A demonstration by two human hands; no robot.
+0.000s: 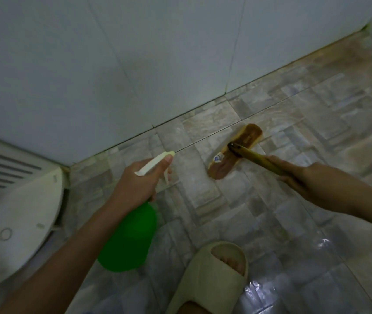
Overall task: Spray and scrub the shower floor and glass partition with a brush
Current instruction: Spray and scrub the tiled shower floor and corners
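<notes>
My left hand (142, 180) grips a green spray bottle (128, 239) by its neck, with the white nozzle (157, 163) aimed toward the floor near the wall. My right hand (294, 175) holds the yellowish handle (255, 158) of a brush. The brown wooden brush head (235, 151) rests flat on the patterned tile floor (294, 123), a little out from the base of the wall. No glass partition shows in this view.
A pale tiled wall (135, 64) rises behind the floor. A white toilet (19, 223) stands at the lower left, beside my left forearm. My foot in a cream slipper (212, 275) is at the bottom centre. The floor at lower right (294, 279) glistens wet.
</notes>
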